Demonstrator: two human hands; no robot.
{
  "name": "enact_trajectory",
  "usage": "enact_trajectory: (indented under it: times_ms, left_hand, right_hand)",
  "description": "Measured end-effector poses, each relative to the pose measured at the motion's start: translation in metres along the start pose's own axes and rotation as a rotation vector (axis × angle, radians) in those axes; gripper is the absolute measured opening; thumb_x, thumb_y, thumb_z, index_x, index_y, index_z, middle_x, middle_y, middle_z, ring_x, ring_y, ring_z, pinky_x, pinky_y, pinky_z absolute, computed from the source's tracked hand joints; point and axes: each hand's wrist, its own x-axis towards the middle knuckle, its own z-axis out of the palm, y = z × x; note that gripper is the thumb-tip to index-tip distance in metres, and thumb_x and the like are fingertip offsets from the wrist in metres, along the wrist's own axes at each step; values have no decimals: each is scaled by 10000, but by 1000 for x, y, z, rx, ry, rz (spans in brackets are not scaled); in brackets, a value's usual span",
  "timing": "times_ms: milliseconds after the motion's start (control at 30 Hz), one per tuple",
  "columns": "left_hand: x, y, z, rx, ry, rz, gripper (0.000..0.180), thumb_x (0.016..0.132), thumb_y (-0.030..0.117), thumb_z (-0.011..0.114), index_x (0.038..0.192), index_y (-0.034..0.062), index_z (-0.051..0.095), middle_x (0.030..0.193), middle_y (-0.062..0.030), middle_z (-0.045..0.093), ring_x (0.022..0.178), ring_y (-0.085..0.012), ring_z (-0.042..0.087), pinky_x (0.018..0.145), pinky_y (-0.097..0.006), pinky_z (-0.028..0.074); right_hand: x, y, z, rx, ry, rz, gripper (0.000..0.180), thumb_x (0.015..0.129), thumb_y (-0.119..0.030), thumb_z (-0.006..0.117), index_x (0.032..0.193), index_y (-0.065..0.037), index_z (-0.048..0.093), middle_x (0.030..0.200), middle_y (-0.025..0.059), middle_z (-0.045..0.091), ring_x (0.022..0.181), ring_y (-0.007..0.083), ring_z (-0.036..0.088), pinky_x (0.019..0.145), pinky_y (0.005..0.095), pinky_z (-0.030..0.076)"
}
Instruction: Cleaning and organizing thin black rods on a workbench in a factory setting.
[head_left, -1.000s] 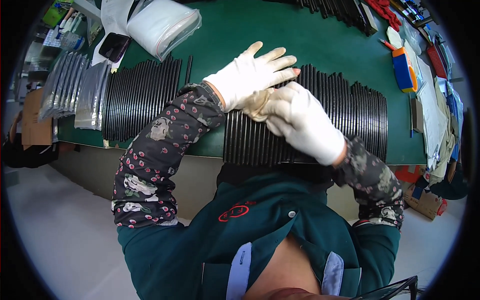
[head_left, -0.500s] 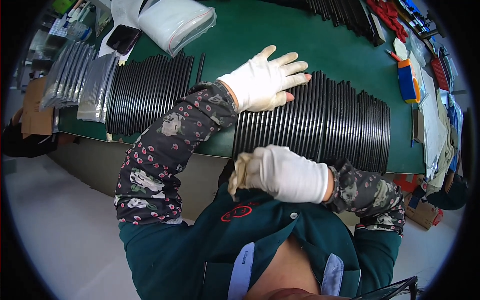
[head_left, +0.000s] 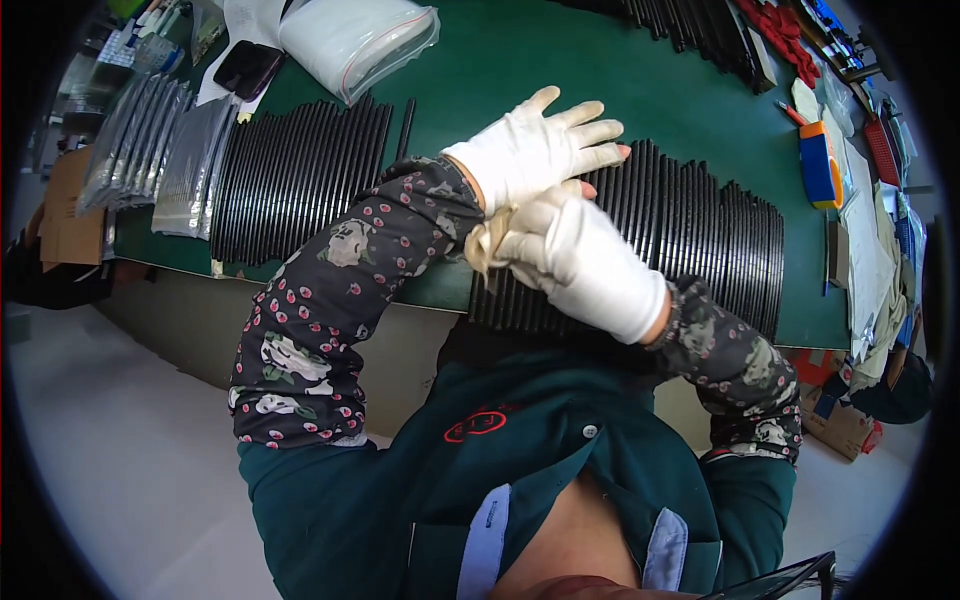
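Observation:
A wide row of thin black rods lies side by side on the green table. My left hand, in a white glove with bare fingertips showing, is spread flat over the far left part of that row. Just below it, my gloved right hand is closed around a crumpled beige cloth, held over the rods' left side close to my left wrist. Another row of black rods lies to the left of my left forearm, with one rod standing apart from it.
Rods in clear plastic bags lie at the left. Behind them are a phone and a white plastic-wrapped pack. More black rods, a red cloth and an orange-and-blue block occupy the right side.
My right hand has moved with the cloth from the table's front edge, away from my body and up to my left wrist. My left hand stays almost where it was.

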Motion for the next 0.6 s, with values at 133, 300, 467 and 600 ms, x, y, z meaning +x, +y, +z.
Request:
enact_trajectory:
  times_ms: [133,300,467,600]
  left_hand:
    - [6,-5,-2,3,14,29,579,897,335,589,1416,146,414,1480,-77,388,1388,-273,344,1124,-517,277]
    - [0,-12,-2,122,42,89,580,896,331,589,1414,133,418,1481,-80,387,1394,-280,335,1127,-522,272]
    - [7,-7,-2,6,0,38,590,889,331,596,1415,129,420,1486,-82,384,1394,-280,335,1126,-520,276]
    - [0,-7,-5,26,10,43,603,873,318,605,1413,122,419,1488,-87,380,1391,-283,341,1119,-517,286]
  right_hand:
    - [-41,-38,37,117,-304,26,180,787,-151,579,945,-86,634,838,57,584,770,235,577,604,334,481]
    - [-14,-6,-8,-88,206,26,216,675,-1,660,871,-92,654,907,55,627,777,270,572,674,360,489]
    - [-63,-38,21,106,-375,-6,68,791,-98,610,758,-40,621,829,81,632,747,250,622,635,347,503]
    - [-31,-13,-29,202,40,74,153,697,45,673,818,-48,655,820,75,657,732,256,635,678,330,517]
